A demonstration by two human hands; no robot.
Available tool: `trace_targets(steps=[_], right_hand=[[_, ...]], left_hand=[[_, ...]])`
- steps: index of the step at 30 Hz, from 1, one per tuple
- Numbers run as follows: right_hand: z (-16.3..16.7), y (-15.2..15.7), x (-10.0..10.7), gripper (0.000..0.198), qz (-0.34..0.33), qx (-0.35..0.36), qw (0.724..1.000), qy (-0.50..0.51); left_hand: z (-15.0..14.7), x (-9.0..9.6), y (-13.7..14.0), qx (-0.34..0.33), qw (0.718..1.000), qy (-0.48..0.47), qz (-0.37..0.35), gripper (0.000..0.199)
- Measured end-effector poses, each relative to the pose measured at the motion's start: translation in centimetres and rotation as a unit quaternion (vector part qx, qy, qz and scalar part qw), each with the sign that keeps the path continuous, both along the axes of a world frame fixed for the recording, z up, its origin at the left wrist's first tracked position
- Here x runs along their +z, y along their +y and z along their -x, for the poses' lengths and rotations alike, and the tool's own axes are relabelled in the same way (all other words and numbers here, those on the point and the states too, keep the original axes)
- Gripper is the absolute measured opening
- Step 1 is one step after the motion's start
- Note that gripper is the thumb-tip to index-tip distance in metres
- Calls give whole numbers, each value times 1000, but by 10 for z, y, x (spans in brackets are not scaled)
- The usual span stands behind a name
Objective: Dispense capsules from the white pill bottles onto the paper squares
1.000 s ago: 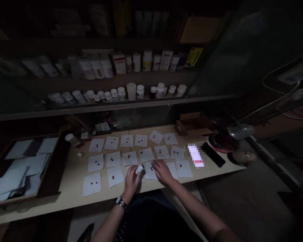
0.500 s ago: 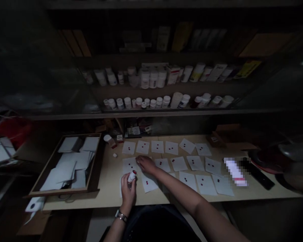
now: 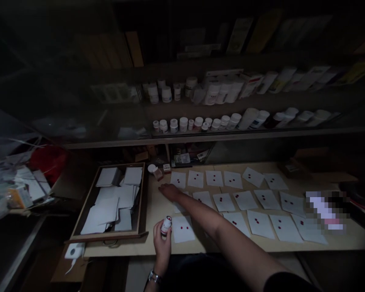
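Observation:
My left hand (image 3: 162, 239) is wrapped around a small white pill bottle (image 3: 166, 227), held nearly upright above the table's front edge. Its uncapped mouth shows red. Stretched across to the left, my right hand (image 3: 169, 192) rests on the table beyond the paper rows. Its fingertips are drawn together over the spot where a small white cap lay; the cap itself is hidden. White paper squares (image 3: 184, 237) lie in three rows, most with two dark red pills (image 3: 187, 228) on them. My right forearm covers some papers in the middle.
On the left stands a wooden drawer (image 3: 143, 202) of stacked white papers. Behind my right hand are a clear jar (image 3: 153, 169) and a small box (image 3: 166, 168). A blurred-out patch (image 3: 325, 211) lies at right. Shelves above carry several white bottles (image 3: 183, 124).
My right hand has moved left from the middle-row papers to the spot by the cap. The left hand, still holding the bottle, has drawn off the front-left paper. The view has turned left.

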State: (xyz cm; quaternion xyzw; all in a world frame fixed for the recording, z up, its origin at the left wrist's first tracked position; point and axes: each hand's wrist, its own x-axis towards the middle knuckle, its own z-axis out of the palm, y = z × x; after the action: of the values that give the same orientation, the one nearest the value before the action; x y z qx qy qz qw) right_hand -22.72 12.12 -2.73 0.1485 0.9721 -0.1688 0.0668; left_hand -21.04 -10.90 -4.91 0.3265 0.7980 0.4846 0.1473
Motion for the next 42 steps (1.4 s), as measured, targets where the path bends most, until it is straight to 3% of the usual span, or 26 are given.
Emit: trace_targets(steps=[2, 7, 13, 21, 30, 38, 42], right_hand=[[-4, -2, 5, 20, 26, -28, 999, 16], [-47, -17, 26, 28, 78, -85, 992, 58], [-112, -43, 57, 29, 144, -49, 982, 112], [-153, -60, 76, 37, 186, -74, 974, 102], [-180, -65, 90, 29, 143, -70, 984, 75], [-190, -64, 104, 48, 85, -185, 978, -52], [-201, -60, 112, 53, 103, -205, 973, 29]], left_hand=[[6, 1, 0, 5, 1000, 1, -1, 41], [18, 2, 6, -10, 1000, -8, -13, 42], [18, 10, 17, -87, 996, -23, -14, 37], [7, 24, 19, -204, 978, -39, -12, 36], [-6, 32, 34, -298, 953, -49, -8, 35], [-25, 44, 44, -326, 944, -45, -7, 34], [-29, 47, 52, -318, 947, -37, -20, 32]])
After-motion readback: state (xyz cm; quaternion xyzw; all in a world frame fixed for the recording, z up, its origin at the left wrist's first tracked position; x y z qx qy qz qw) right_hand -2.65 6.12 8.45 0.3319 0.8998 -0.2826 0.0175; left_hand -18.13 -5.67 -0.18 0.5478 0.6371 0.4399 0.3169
